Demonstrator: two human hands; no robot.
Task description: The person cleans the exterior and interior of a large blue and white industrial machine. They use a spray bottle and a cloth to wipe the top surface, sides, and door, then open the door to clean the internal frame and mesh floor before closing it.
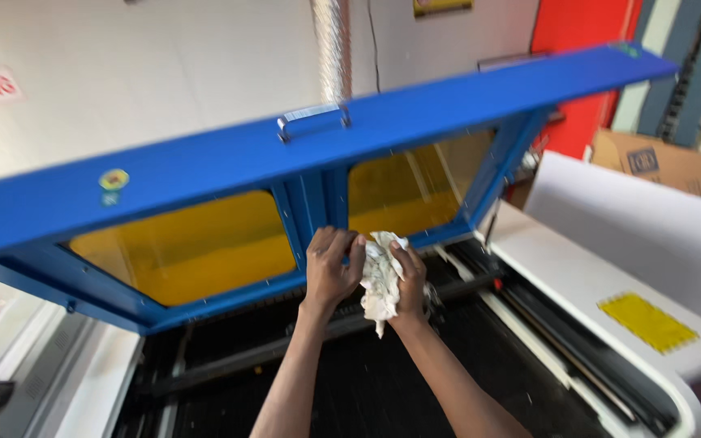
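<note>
Backdrop: I am looking at a pale plastered wall [164,73] with a silvery ribbed duct pipe [331,49] running up it, and a red panel [582,24] off to one side. Everything below I am placing against the raised blue metal lid [204,166].

Item one: that blue metal lid, standing propped open, with two yellow tinted window panes [196,243] set in it and a small chrome handle [312,120] on its top edge.

Item two: the dark ribbed machine bed [367,381], lying under the lid, with a black rail [253,353] crossing it.

Item three: the white machine casing [578,276], running along beside the bed beyond the lid's far end, carrying a square yellow label [647,322].

Item four: a brown cardboard box [667,162], sitting behind the casing, past the lid's far corner.

Item five: a crumpled white cloth rag [379,280], hanging just below the lid's lower frame edge, at the middle post between the panes.

Item six: my left hand [330,268], reaching up to that lower edge, fingers curled and pressing against the rag's side, seemingly pinching it.

Item seven: my right hand [410,280], just beside the left, fingers wrapping closed around the rag and gripping it from the other side.
</note>
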